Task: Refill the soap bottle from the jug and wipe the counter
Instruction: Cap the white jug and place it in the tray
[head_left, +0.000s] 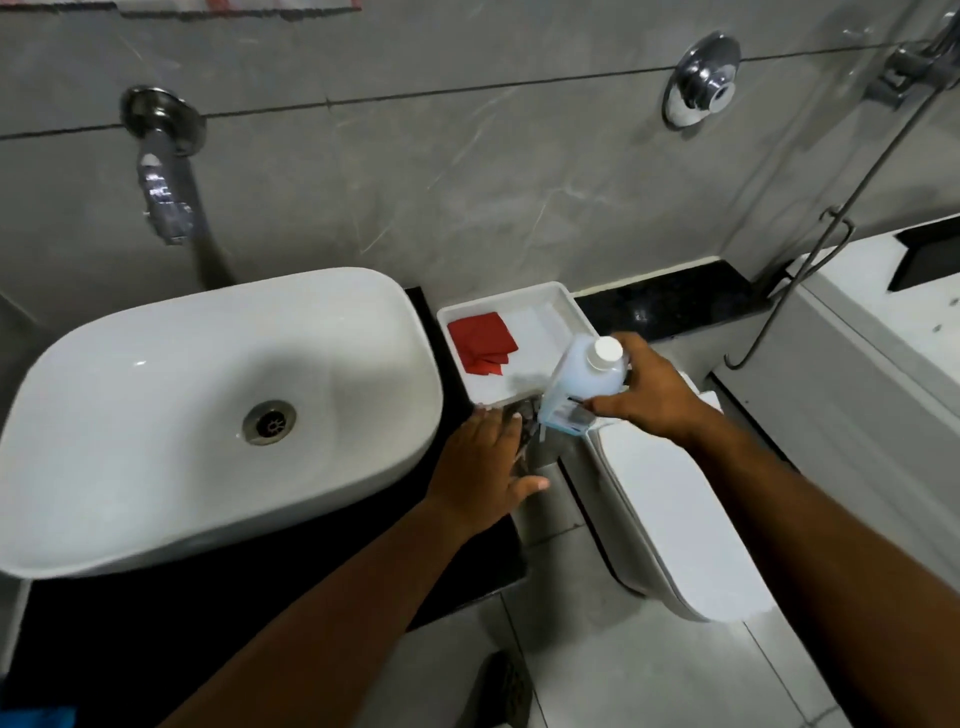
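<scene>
My right hand (654, 395) wraps the capped jug (584, 384); rigid, slick, liquid-heavy, so I'd hold mid-body; left hand (483, 473) rests spread on the tabletop (441, 561).

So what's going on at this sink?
A person stands at a bathroom counter. Their right hand holds a pale blue jug, white cap on, by the tray. Their left hand presses something dark and blurred, maybe a cloth, on the counter edge beside the basin. No pouring now.

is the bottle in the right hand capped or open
Capped. A white screw cap sits on the neck of the pale blue bottle that the right hand grips, tilted, near the white tray.
</scene>
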